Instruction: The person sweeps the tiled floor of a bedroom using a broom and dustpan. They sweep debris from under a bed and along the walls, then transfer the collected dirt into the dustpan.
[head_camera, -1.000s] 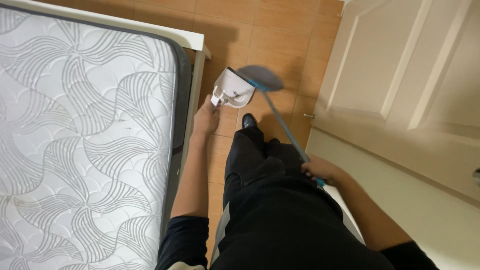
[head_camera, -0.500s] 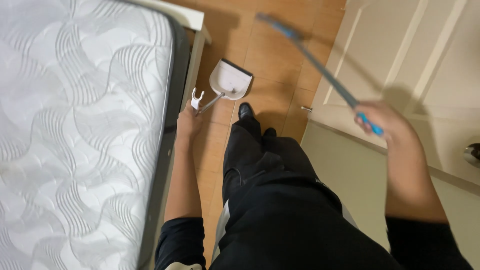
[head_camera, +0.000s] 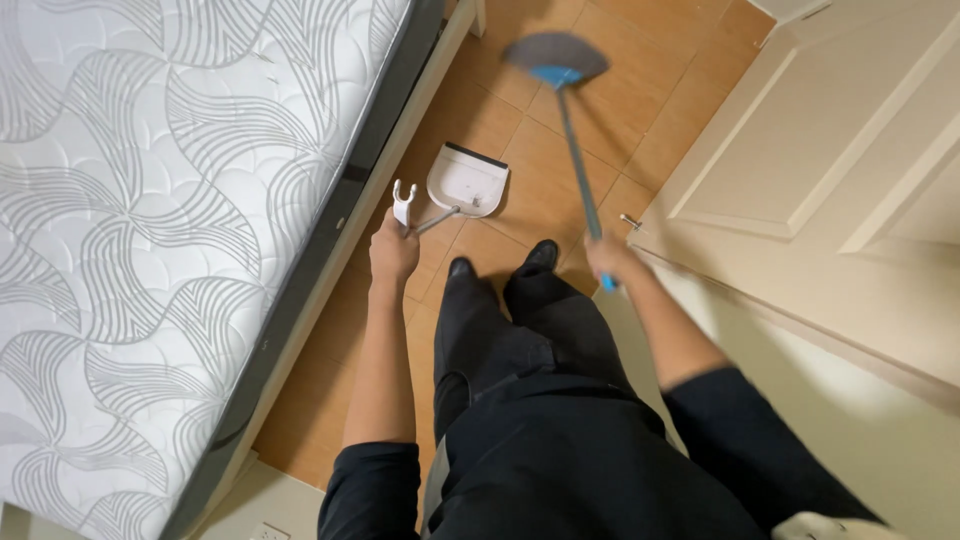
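Head view, person standing, looking down past dark trousers and black shoes (head_camera: 541, 256) at an orange-brown tiled floor (head_camera: 660, 120). Left hand (head_camera: 393, 252) has its fingers curled tight round the upright handle of a white dustpan (head_camera: 466, 182); the handle's forked white top sticks up just above the fist. The pan itself sits on the tiles just ahead of the left shoe, dark lip edge facing away from the person, close beside the bed frame (head_camera: 385, 160). Right hand (head_camera: 612, 262) is wrapped closed around the lower end of a blue broom stick (head_camera: 578, 160); a short bit of blue shows below the fist. The stick runs up and away from the person to the broom head (head_camera: 556, 58), grey bristles fanned out with a blue collar, blurred, so can't tell if it's touching the floor. Broom head is well ahead of the dustpan and a bit to its right, not in contact with it. Mattress (head_camera: 150, 220) with grey swirl quilting fills the left of the view. Cream panelled door (head_camera: 830, 170) on the right, its lower corner near the right hand. Both sleeves dark, pushed up the forearms.
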